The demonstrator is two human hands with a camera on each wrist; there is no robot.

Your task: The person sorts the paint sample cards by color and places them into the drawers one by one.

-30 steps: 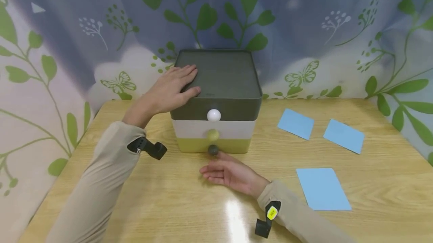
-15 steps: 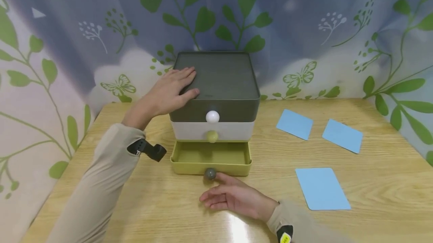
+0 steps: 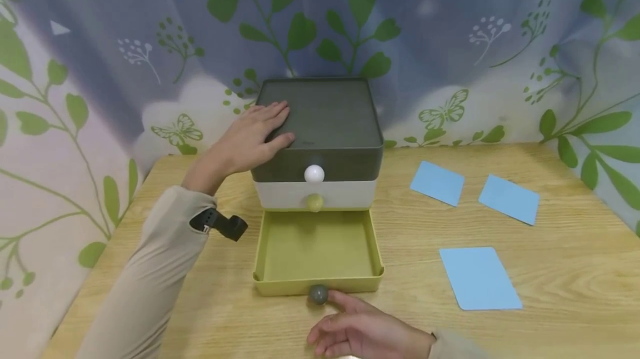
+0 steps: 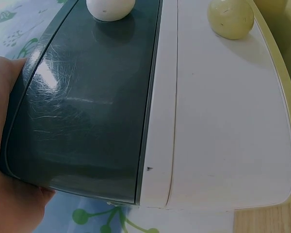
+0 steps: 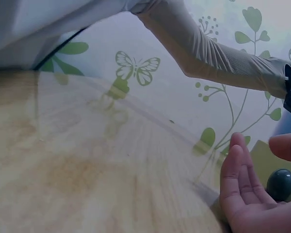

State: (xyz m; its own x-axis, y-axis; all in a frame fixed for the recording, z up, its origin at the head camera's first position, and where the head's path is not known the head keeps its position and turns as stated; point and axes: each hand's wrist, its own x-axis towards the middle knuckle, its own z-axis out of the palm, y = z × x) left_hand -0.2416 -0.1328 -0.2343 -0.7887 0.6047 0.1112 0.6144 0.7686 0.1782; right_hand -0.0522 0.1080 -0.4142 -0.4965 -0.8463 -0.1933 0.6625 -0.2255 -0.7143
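A small three-tier drawer box (image 3: 320, 114) has a dark grey top tier, a white middle tier and a yellow-green lower drawer (image 3: 320, 248). That lower drawer stands pulled out with nothing visible inside. My left hand (image 3: 252, 139) rests flat on the left of the box's top; in the left wrist view, part of the hand (image 4: 9, 194) lies along the dark tier's edge. At the drawer's front, my right hand (image 3: 365, 325) hooks its index finger at the dark grey knob (image 3: 318, 294). Its other fingers curl loosely below. The right wrist view shows the knob (image 5: 281, 185) beside the fingers.
Three light blue cards lie on the wooden table to the right: one card (image 3: 437, 183) near the box, another card (image 3: 509, 199) farther right and a larger card (image 3: 480, 278) nearer me. A leaf-patterned curtain (image 3: 425, 31) hangs behind the box.
The lower drawer has slid from fully closed to well out toward me, its knob moving with my right hand. My left hand has stayed on the box's top.
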